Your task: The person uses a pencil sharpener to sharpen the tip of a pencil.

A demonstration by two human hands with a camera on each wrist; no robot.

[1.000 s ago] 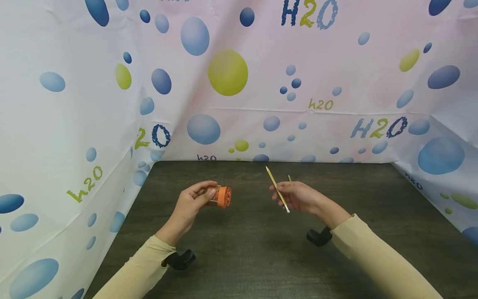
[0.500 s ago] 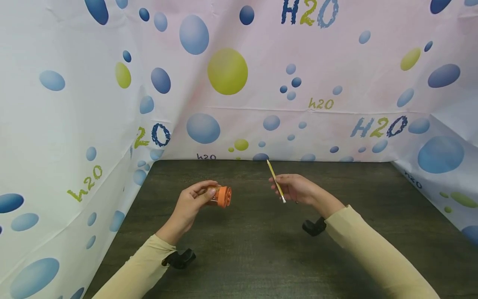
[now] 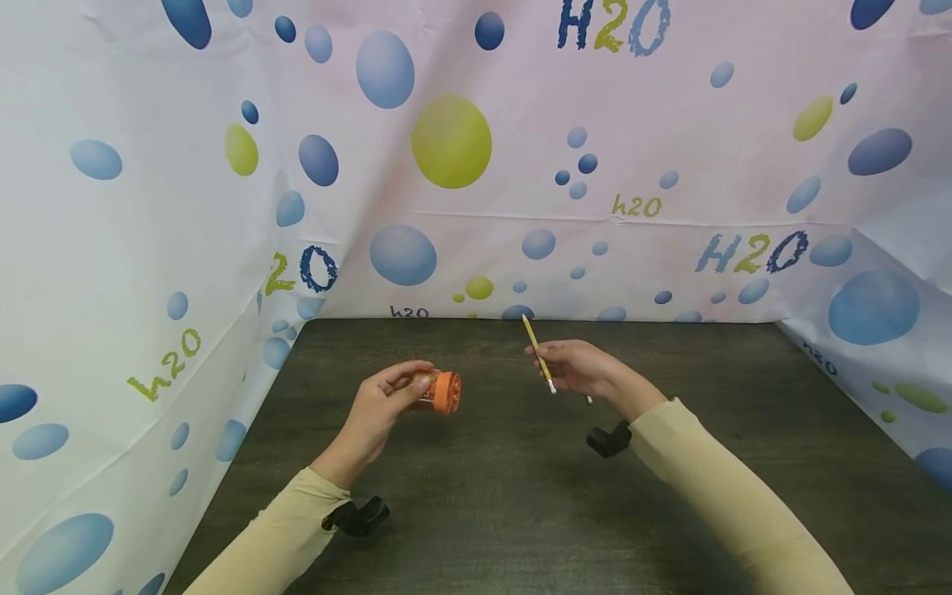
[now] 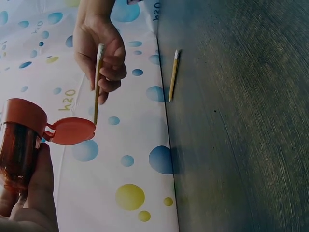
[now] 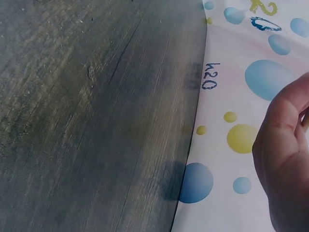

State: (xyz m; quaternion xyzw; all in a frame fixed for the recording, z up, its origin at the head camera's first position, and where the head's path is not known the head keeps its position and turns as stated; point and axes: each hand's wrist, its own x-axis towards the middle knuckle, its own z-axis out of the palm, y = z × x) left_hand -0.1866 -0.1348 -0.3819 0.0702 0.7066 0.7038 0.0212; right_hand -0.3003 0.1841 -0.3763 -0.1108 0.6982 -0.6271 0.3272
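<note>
My left hand [image 3: 383, 401] grips a barrel pencil sharpener [image 3: 445, 392] with an orange cap and a see-through, dark reddish body. Its round lid [image 4: 72, 131] stands flipped out in the left wrist view. Above the table my right hand [image 3: 583, 368] pinches a yellow pencil [image 3: 537, 351] near the middle, point away from me, white eraser end towards me. The two hands are apart. Another yellow pencil [image 4: 174, 75] lies on the table; in the head view my right hand hides most of it. Only part of that hand [image 5: 285, 150] shows in the right wrist view, at the right edge.
The dark wood table [image 3: 461, 512] spreads beneath both hands. A white sheet [image 3: 632, 107] printed with blue and green bubbles rises along the back and sides. Black wrist mounts [image 3: 357, 516] sit on both forearms.
My right hand has moved left and slightly away from me with the pencil, exposing the near end of the pencil on the table. My left hand and the sharpener have stayed still.
</note>
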